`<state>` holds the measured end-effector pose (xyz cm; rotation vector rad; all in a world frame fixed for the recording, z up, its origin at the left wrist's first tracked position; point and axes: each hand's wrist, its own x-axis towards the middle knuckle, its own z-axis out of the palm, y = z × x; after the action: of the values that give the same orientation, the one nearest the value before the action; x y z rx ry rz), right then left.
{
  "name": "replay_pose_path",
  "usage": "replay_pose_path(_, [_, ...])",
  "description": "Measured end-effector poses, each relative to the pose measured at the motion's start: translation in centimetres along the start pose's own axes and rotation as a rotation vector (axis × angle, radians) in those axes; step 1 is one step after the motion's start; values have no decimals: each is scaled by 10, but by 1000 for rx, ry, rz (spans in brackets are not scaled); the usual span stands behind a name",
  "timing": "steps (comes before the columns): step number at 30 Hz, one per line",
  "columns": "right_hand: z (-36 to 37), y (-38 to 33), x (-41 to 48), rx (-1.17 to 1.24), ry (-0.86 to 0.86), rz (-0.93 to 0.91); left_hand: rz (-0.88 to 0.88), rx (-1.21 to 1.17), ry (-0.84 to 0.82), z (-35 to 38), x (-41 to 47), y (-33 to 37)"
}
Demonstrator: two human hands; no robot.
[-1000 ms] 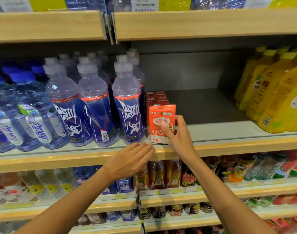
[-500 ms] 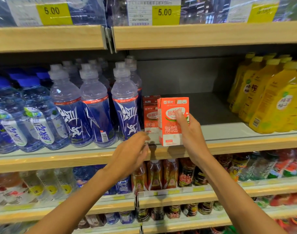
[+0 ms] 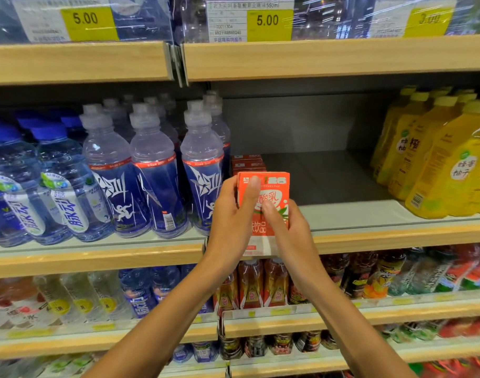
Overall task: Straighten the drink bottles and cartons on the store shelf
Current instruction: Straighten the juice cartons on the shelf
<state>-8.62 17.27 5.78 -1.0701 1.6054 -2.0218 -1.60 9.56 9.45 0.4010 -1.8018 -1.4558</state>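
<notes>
Grips the orange carton [image 3: 271, 184] with both hands now, at the centre of the frame. Half a second back, holds it in the right hand [image 3: 290, 230] alone, with the left hand [image 3: 233, 216] reaching in lower down. Since then, brings the left hand up to wrap the carton's left edge, thumb laid up across the printed face near the top. Pinches the lower right of the carton with the right hand, thumb on the front, other fingers hidden behind.

Keeps the carton upright, print toward the camera, at the front lip of the shelf [image 3: 369, 214]. Cannot tell about the base, on the shelf or just off it, with the bottom covered by the hands.

Leaves a short row of cartons [image 3: 247, 162] directly behind, just right of the blue bottles [image 3: 203, 181], with bare shelf running toward the yellow bottles [image 3: 435, 165] at the right edge.

Reads as the squaring step, judging by the two-handed hold: probably aligning before setting down at the head of that row. Still to do: place it flush and face forward, without knocking the nearest blue bottle.
</notes>
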Motion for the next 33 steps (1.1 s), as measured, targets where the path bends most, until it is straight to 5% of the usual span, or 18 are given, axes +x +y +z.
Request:
replay_pose_path(7, [0, 7, 0, -134, 81, -57, -13, 9, -60, -2, 12, -3])
replay_pose_path(17, [6, 12, 1, -462, 179, -295, -76, 81, 93, 18, 13, 4])
replay_pose_path(27, [-18, -16, 7, 209, -156, 210, -183, -366, -365, -13, 33, 13])
replay_pose_path(33, [-17, -14, 6, 156, -161, 241, -113, -195, -367, -12, 38, 10])
